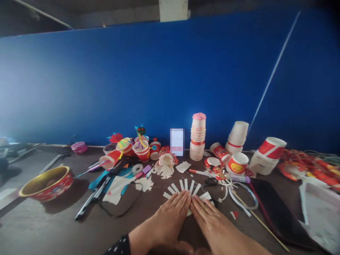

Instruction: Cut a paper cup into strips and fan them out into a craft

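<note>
Blue panel (159, 81) at the back of my feed, dark table (53, 226) below it, tall cup stack (197, 145) beyond the hands and a touch right. Right hand (212, 219) and left hand (170, 212) come in from the near edge, angled inward, index sides meeting over the piece. Fingers extended, nearly together, laid flat; I see no pinch on either side, undersides hidden. White fringed paper piece (186, 185) is right under the fingertips, on the table; its middle is mostly covered. No single long axis that I can read: strips fan outward, centre ones pointing away from me, outer ones splayed left and right. Neither hand is nearer, both touch it, left on the left half, right on the right. A sliver of pale edge shows between them.
</note>
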Tool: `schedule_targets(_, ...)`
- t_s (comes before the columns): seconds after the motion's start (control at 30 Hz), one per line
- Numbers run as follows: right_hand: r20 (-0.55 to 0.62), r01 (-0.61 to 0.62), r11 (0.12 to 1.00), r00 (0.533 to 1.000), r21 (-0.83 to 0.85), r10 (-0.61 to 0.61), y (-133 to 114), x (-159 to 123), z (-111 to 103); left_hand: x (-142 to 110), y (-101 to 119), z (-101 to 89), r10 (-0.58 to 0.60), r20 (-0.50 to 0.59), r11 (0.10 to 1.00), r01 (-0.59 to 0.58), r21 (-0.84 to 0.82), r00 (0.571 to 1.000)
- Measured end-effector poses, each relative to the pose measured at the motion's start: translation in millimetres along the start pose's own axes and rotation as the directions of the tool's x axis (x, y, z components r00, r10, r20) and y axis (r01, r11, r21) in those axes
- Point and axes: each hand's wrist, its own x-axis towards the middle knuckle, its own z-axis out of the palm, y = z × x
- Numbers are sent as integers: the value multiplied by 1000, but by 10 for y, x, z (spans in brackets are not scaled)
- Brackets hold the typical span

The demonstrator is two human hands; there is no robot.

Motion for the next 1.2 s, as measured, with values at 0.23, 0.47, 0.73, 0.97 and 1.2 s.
schedule_targets(0.23,-64,-9,1000,998,27,10,-27,-30,-44,29,-274,250,166,-133,950,-123,286,977)
schedule_targets(0.47,-198,41,987,978,-153,-71,99,-8,141,124,-537,450,325,-256,834,-148,531,910)
schedule_targets(0.73,-190,55,988,978,-144,-82,116,-41,157,118,-582,492,383,-291,793,-150,591,877)
schedule_targets(0.97,-148,60,985,985,-159,-84,132,-59,161,116,-632,523,374,-283,794,-148,589,883)
schedule_targets(1.2,-173,50,979,981,-199,-85,123,-42,192,126,-571,522,337,-311,813,-108,573,889)
